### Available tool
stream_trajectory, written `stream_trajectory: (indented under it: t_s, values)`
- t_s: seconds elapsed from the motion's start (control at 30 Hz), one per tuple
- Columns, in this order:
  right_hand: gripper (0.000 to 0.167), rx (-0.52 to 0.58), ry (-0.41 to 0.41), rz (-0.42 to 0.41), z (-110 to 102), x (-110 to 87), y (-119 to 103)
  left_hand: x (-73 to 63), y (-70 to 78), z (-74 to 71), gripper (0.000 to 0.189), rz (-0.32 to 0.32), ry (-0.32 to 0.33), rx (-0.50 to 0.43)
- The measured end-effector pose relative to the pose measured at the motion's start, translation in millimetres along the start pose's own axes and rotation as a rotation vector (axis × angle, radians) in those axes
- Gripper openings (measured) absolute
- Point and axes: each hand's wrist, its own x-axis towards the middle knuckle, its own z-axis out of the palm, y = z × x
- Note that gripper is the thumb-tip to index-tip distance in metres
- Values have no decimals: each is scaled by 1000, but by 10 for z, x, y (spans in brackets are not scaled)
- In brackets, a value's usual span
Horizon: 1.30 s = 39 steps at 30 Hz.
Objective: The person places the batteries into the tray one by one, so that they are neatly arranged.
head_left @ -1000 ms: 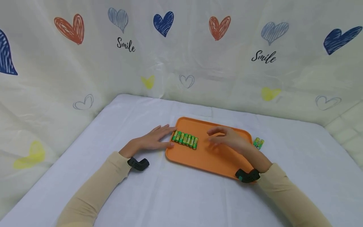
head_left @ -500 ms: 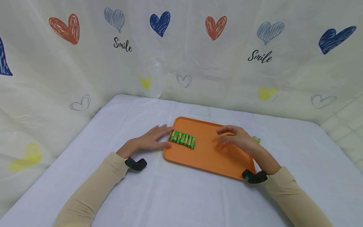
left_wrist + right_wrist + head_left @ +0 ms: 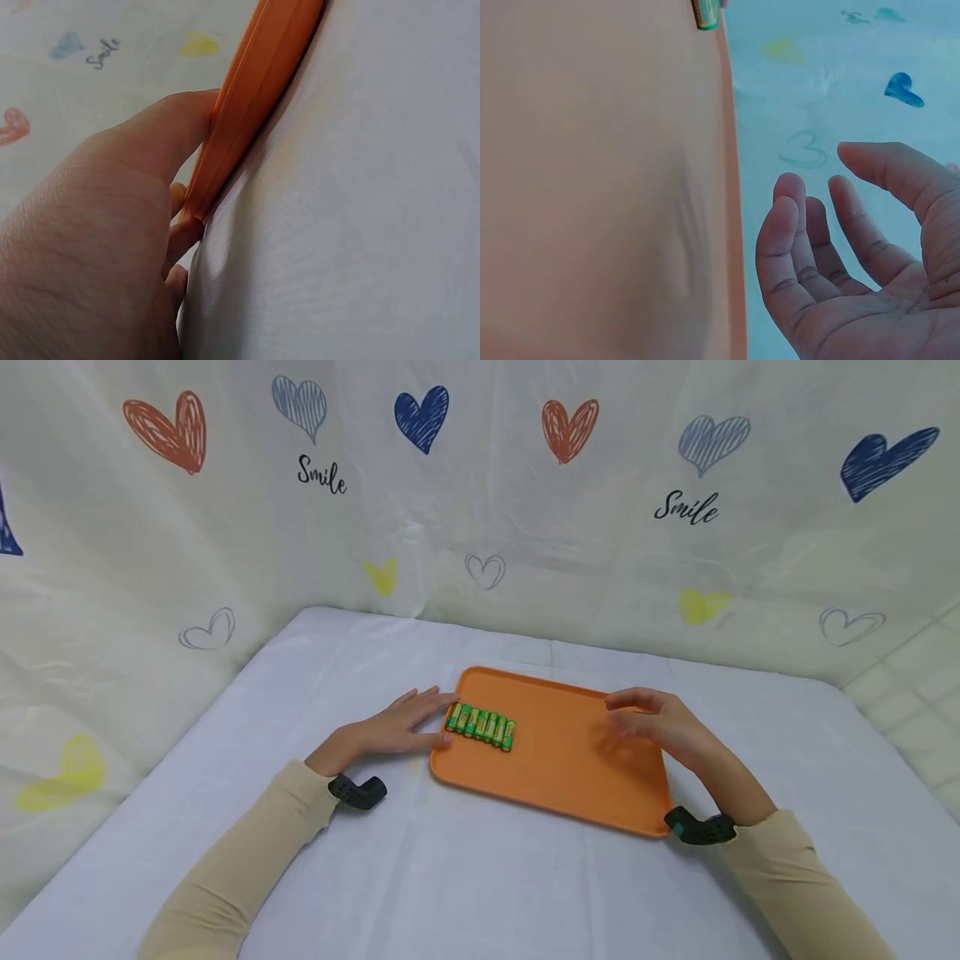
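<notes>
An orange tray [image 3: 555, 781] lies on the white-covered table. Several green and gold batteries [image 3: 481, 724] lie side by side in a row at its left end, and one battery [image 3: 707, 15] shows at the top of the right wrist view. My left hand [image 3: 390, 731] rests at the tray's left edge, fingers extended; in the left wrist view the thumb of that hand [image 3: 97, 202] touches the rim. Over the tray's right end hovers my right hand [image 3: 667, 731]. Its fingers are loosely bent with nothing between them, as the right wrist view of the hand [image 3: 855, 277] confirms.
White cloth covers the table [image 3: 465, 877] around the tray. Behind it hangs a pale curtain [image 3: 525, 510] printed with hearts and "Smile". A black band [image 3: 358, 792] sits on the left wrist, another black band [image 3: 700, 827] on the right.
My right hand has moved right across the tray, holding nothing. Two batteries seen earlier beyond the tray's right edge are now out of sight behind that hand. My left hand stays at the edge.
</notes>
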Motion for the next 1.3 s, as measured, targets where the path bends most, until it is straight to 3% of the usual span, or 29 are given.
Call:
stream_trajectory:
  t_s: [0.3,0.57,0.87,1.03,1.3]
  values:
    - [60,-53,66,83,-220,-105,121,-5,13,-7,81,-9,-6,1]
    - [59,-11,97,96,-402,-189,263,-16,39,-19,81,3,-2,4]
    - [36,60,127,88,-534,-311,352,-21,59,-27,80,16,0,-10]
    - [42,66,142,103,-596,-319,410,-14,59,-14,80,23,6,-5]
    - [33,107,149,113,-655,-315,506,-12,65,-9,80,2,0,-8]
